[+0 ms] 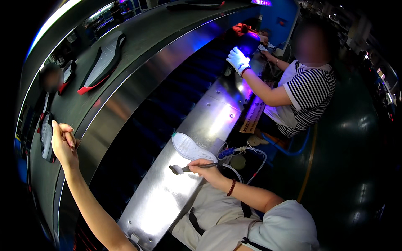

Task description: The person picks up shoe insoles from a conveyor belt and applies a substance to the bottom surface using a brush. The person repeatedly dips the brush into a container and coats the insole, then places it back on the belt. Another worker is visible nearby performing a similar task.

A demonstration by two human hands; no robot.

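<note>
My right hand is closed round the dark handle of a brush, whose bristles point left over the metal bench. Just beyond that hand a white shoe sole lies flat on the bench, its near end partly behind my fingers. My left hand is raised at the conveyor's edge, fingers loosely bent and the thumb side apart, with nothing visible in it. Beside it on the conveyor lies a grey and black sole; I cannot tell whether they touch.
The dark conveyor belt carries more soles, including a large red-tipped grey one. Its metal side wall borders the metal bench. A co-worker's gloved hand is farther along. Hoses and a cardboard box stand right.
</note>
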